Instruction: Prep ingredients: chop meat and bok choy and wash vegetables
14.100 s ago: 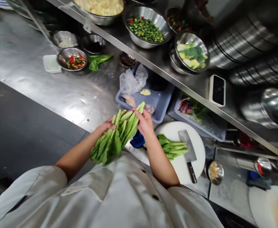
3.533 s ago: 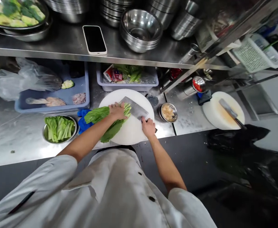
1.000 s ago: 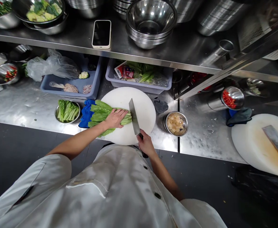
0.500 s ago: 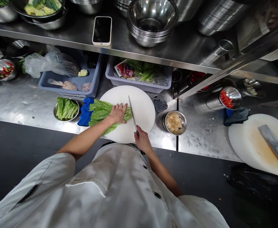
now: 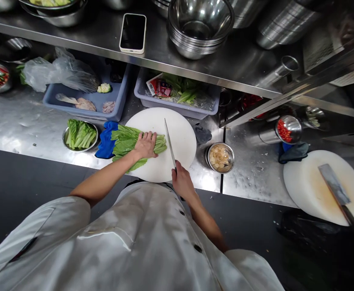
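My left hand [image 5: 145,145] presses over a bunch of leafy greens [image 5: 126,141], thumb and fingers bent around its stems. The bunch lies across the left half of a round white cutting board [image 5: 181,133], its leaves pointing left. In my right hand [image 5: 182,178] is the dark handle of a kitchen knife [image 5: 170,141]. The narrow blade points away from me, just right of the stem ends, with a small gap between. Left of the board are a blue cloth [image 5: 105,141] and a metal bowl of cut greens [image 5: 80,135].
Two blue-grey bins [image 5: 122,107] stand behind the board. Above them runs a steel shelf [image 5: 104,50] with a phone [image 5: 133,33] and stacked bowls [image 5: 199,42]. A bowl of pale slices [image 5: 220,157] sits right, beyond it another board with a cleaver [image 5: 334,184].
The knife has shifted slightly right, away from the stem ends. My left hand stays on the greens. The whole view has tilted a little.
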`<control>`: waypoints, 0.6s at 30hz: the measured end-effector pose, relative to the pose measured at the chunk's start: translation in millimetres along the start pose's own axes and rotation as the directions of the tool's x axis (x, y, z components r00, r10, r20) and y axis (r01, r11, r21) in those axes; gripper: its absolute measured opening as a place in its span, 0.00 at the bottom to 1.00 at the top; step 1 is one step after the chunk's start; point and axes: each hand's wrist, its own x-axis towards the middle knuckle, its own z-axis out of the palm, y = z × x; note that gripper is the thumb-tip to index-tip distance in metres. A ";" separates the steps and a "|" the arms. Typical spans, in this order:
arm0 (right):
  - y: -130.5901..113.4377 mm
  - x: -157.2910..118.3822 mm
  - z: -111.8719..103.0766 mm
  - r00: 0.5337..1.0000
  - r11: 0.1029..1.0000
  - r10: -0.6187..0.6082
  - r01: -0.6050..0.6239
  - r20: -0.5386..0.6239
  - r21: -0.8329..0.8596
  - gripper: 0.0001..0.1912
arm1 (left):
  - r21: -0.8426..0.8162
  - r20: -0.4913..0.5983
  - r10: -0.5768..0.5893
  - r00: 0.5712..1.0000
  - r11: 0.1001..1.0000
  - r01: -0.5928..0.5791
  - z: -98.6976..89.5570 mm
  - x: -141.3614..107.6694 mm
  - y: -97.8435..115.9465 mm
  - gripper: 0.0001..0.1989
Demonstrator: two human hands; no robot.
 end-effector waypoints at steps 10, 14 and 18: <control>-30.9 -8.9 -23.7 0.966 0.989 0.082 -0.049 0.246 -0.138 0.12 | -0.032 -0.041 0.005 0.999 0.999 -0.007 -1.0 -5.5 2.3 0.57; -31.3 25.9 -33.8 0.957 0.994 0.092 -0.073 0.274 -0.078 0.08 | -0.042 -0.016 0.003 1.000 0.999 -0.004 -4.2 -6.4 4.8 0.56; -31.6 68.5 0.7 0.963 0.986 0.147 -0.126 0.226 -0.108 0.11 | -0.020 -0.024 0.019 1.000 1.000 -0.019 -2.4 -7.3 5.6 0.55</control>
